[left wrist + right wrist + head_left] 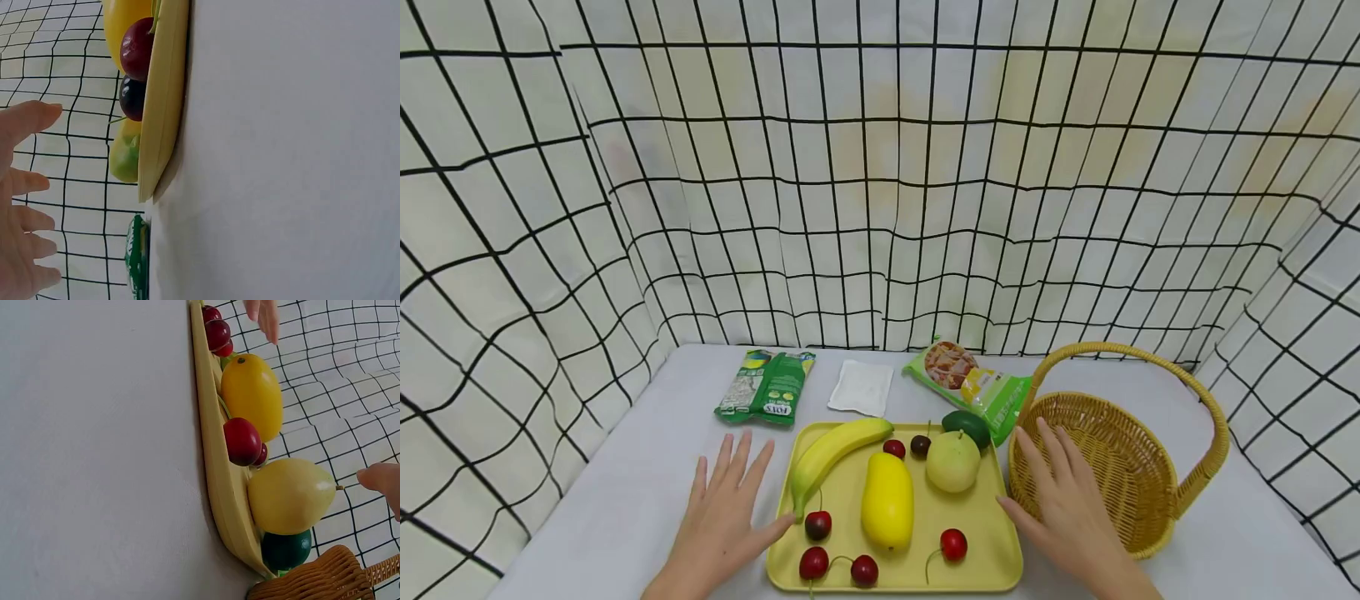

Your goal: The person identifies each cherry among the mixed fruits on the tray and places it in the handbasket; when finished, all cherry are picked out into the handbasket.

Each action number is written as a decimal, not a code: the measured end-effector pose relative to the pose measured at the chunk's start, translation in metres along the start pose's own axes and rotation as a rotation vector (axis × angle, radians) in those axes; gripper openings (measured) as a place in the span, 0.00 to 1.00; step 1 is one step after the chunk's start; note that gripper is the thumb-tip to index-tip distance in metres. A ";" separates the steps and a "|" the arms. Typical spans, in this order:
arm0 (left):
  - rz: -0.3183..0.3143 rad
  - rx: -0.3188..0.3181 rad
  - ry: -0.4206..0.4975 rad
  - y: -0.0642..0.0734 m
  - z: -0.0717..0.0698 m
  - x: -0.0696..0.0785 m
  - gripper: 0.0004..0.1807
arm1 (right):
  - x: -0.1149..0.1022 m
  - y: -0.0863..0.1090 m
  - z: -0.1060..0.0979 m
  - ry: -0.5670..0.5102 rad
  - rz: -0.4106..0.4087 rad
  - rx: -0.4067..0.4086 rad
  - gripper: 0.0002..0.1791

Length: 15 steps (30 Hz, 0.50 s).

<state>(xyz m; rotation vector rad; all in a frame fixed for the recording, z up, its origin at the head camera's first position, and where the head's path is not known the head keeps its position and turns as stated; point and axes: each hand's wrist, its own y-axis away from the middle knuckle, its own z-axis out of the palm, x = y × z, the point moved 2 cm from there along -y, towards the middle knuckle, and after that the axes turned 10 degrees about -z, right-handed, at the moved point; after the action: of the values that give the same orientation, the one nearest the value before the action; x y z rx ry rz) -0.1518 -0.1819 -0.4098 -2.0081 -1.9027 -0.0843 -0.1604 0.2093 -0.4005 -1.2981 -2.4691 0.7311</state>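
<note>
My left hand (722,521), fingers spread and straight, hovers at the left side of the yellow tray (988,517) and holds nothing. On the right, my right hand (1067,508) is also spread, between the tray and the wicker basket (1138,471), overlapping the basket's near side in the head view. The tray bears a banana (831,457), an oblong yellow fruit (887,502), a round pale-green pear (953,462), a dark green oval fruit (967,429) and several cherries (953,544). The right wrist view shows the pear's stem (339,487) near my right fingertip.
Behind the tray lie a green snack packet (767,387), a small white packet (861,388) and a light-green food bag (973,383). The basket's tall handle (1213,433) arches over it. White cloth with black grid lines (880,208) walls the table's back and sides.
</note>
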 end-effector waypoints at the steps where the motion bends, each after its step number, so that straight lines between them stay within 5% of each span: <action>1: 0.002 -0.013 0.035 0.000 0.001 0.000 0.46 | -0.001 -0.001 0.000 0.001 -0.013 0.006 0.44; 15: -0.080 -0.285 0.322 -0.003 0.031 -0.007 0.37 | -0.011 -0.017 0.000 -0.069 -0.116 0.063 0.35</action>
<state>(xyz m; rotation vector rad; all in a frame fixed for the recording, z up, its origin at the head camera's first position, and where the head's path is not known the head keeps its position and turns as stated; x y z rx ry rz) -0.1619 -0.1789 -0.4395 -1.9441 -1.8396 -0.6920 -0.1658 0.1924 -0.3911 -1.1148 -2.5292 0.8298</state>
